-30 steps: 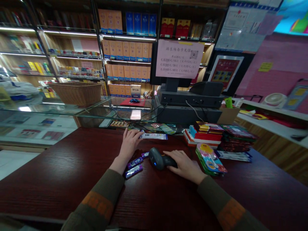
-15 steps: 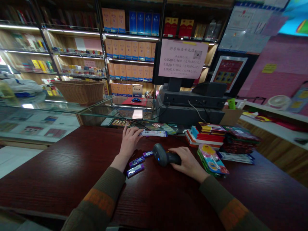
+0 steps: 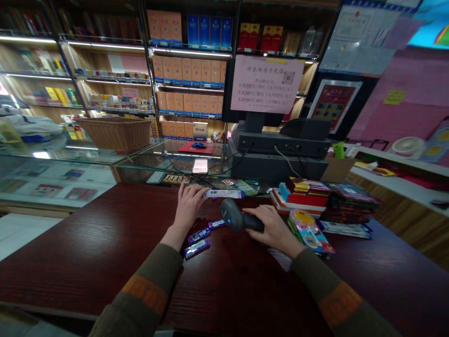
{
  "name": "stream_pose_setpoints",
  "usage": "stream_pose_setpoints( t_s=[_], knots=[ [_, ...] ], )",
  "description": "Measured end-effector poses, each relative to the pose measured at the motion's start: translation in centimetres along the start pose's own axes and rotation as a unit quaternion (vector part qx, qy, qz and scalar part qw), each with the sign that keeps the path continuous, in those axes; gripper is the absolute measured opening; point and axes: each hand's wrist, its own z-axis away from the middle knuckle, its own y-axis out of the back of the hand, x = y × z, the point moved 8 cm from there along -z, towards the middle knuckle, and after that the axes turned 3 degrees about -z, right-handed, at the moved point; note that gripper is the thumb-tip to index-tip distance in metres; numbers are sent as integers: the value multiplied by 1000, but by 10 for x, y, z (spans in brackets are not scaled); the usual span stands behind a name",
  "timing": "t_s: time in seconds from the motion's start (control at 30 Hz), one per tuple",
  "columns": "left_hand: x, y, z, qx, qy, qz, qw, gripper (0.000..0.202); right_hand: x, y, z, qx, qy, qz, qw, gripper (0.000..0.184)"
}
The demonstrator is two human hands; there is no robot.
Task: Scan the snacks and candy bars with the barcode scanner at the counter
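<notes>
Your right hand [image 3: 274, 230] is closed round the grip of a black barcode scanner [image 3: 238, 216], fingers over the top. The scanner's head points forward and left, with a small blue light showing. Your left hand [image 3: 189, 207] is open, palm down, on the dark red bench [image 3: 105, 243], just left of the scanner.

Just beyond the scanner, a flat white-and-purple packet [image 3: 224, 194] lies crosswise on the bench. Your left fingertips [image 3: 198, 189] are at its left end; you can't tell if they touch it.

Three purple bars lie left of the scanner. One [image 3: 216, 224] is just beside its head, and two [image 3: 198, 236] [image 3: 197, 248] lie farther left, near your left wrist.

Right of the scanner, a stack of colourful pouches [image 3: 308, 231] lies just beyond your right hand, with piled books [image 3: 301, 194] behind it.

Beyond the scanner stand a glass display counter [image 3: 168, 161], a black till [image 3: 277, 161] and a pink price sign [image 3: 266, 84]. Farther left, a wicker basket [image 3: 115, 133] sits on the glass. Behind all this, lit shelves [image 3: 185, 70] hold rows of orange and blue boxes.
</notes>
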Motion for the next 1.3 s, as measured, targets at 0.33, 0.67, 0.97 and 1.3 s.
stream_pose_setpoints(
  t_s=[0.33,0.67,0.97,1.3],
  knots=[
    [2,3,-1,8,4,-2,1000,31,-9,0,-13,-12,14,-15,1000,44],
    [1,2,0,10,7,3,1000,32,-11,2,-16,-18,8,-23,1000,37],
    [0,3,0,21,7,1,1000,31,-8,1,-14,-24,2,-20,1000,36],
    [0,3,-1,13,4,-6,1000,33,-7,-1,-8,-24,-6,-20,999,44]
  ],
)
